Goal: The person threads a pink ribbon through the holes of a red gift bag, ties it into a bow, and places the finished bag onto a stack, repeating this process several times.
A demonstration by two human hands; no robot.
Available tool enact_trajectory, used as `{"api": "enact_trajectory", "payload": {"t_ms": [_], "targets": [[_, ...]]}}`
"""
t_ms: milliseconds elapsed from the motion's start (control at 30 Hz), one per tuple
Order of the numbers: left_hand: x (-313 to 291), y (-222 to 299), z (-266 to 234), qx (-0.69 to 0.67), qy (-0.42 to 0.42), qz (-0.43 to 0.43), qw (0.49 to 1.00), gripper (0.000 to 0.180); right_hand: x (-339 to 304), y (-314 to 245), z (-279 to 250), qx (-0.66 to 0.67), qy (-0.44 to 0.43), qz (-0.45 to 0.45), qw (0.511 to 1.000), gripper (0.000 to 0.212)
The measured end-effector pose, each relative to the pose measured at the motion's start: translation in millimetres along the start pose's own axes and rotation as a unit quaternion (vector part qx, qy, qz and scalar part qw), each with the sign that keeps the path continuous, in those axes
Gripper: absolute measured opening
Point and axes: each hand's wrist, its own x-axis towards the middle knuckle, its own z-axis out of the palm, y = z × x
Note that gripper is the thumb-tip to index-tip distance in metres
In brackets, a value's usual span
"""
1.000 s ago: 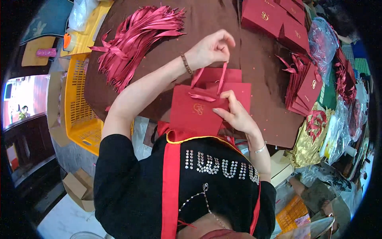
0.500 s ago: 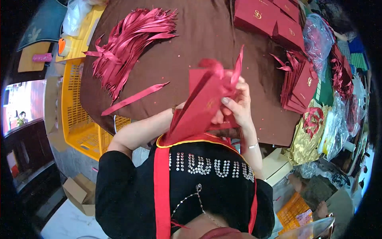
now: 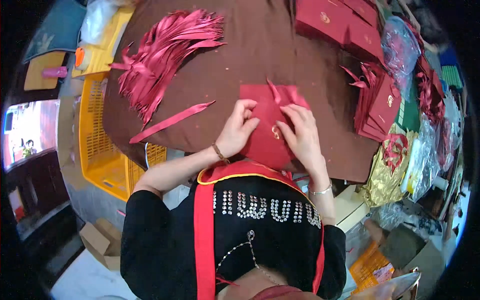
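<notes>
A red paper gift bag [image 3: 265,137] with a small gold emblem lies flat in front of my chest. My left hand [image 3: 236,131] pinches its upper left edge, thumb and fingers together. My right hand [image 3: 304,137] is closed at the upper right edge, its thumb near the emblem. A red ribbon [image 3: 273,91] sticks up from the top of the bag, blurred by motion. Another red sheet or bag lies partly hidden beneath it. One loose ribbon strip [image 3: 172,121] rests on the brown cloth to the left of my left hand.
A heap of red ribbons [image 3: 165,60] lies at the far left of the brown-covered table [image 3: 250,40]. At the right stand ribboned gift bags [image 3: 377,102], with red boxes or bags [image 3: 340,25] behind them. A yellow crate [image 3: 95,130] stands at the table's left edge, gold wrapping [image 3: 387,172] at the right.
The gift bag has come down from a raised, tilted position to lie flat. My left hand, hidden behind it before, now shows at its left edge. My right hand has shifted along the top.
</notes>
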Motion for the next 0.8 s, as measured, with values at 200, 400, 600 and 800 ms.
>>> {"api": "enact_trajectory", "payload": {"t_ms": [200, 400, 600, 800], "targets": [[1, 26, -43, 0.325, 0.011, 0.152, 0.933, 0.024, -5, 13, 6, -0.014, -0.006, 0.061, 0.998, 0.026], [4, 1, -98, 0.595, 0.099, 0.206, 0.770, 0.018, 2, 12, 6, 0.067, -0.064, 0.161, 0.983, 0.025], [8, 13, -75, 0.414, 0.100, 0.195, 0.883, 0.008, 9, 30, 7, 0.236, -0.131, 0.275, 0.923, 0.021], [17, 35, -17, 0.316, -0.009, 0.263, 0.912, 0.009, 9, 38, 7, 0.263, -0.146, 0.277, 0.912, 0.025]]}}
